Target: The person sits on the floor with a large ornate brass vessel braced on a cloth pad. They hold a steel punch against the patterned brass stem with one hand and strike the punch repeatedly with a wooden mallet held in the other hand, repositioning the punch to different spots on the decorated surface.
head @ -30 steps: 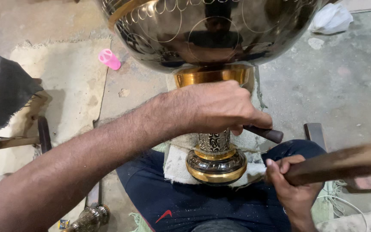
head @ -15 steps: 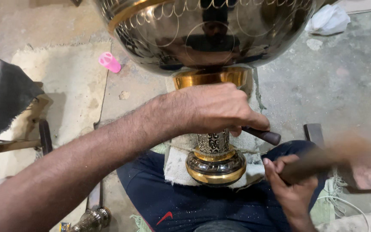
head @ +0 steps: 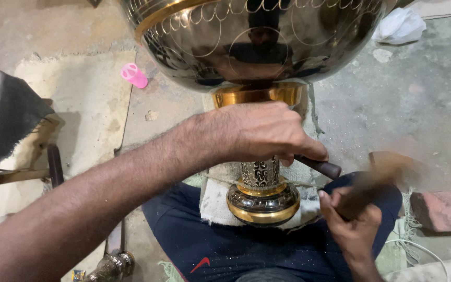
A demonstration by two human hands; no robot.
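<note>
The left hand (head: 259, 130) is clenched around a dark-handled chisel (head: 319, 167), whose handle end sticks out past the fingers to the right. The hand rests against the engraved stem (head: 259, 172) of a large metal vase (head: 257, 42), just under its gold collar. The vase stands upright on a white cloth (head: 212, 196) over the person's lap, its round gold-banded foot (head: 263, 202) touching the cloth. Its wide polished bowl fills the top of the view and bears thin engraved lines.

The right hand (head: 353, 224) is low at the right, its grip closed on the wooden handle of a hammer (head: 387, 169), which is blurred; the head is too smeared to make out. It hangs near the chisel's handle end, not touching it.

On the floor (head: 418, 104) lie a pink cup (head: 133, 75) at upper left, a brick (head: 444, 209) at right and a white bag (head: 400, 23) at top right.
</note>
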